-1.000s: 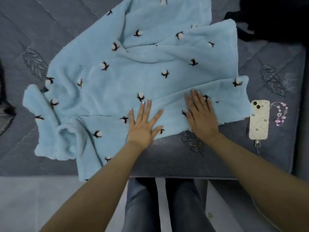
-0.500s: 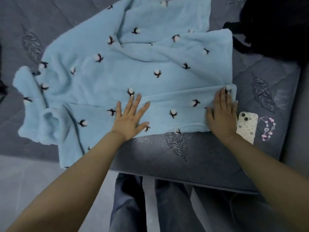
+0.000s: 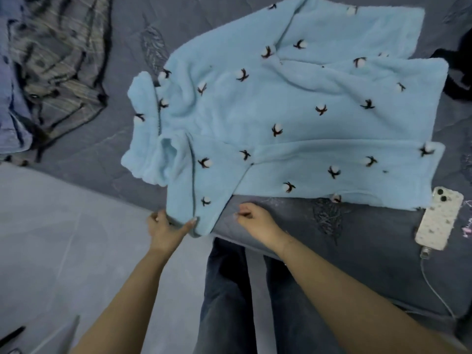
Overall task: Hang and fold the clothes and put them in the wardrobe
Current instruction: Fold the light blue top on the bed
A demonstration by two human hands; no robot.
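pinching the overhanging corner of the blue fleece garment (image 3: pixel 281 111) on the bed (image 3: pixel 288 213) between left hand (image 3: pixel 163 229) fingers and thumb, likely to fold it inward; right hand (image 3: pixel 255 222) fingers curled beside, pinch unclear.

No words, labels, brand names or numbers can be read anywhere. The blue fleece garment (image 3: pixel 281 111) carries only a pattern of small white puffs on dark sprigs, with no letters. The phone case (image 3: pixel 439 218) at the near right shows only small blurred specks, too soft to make out as writing.
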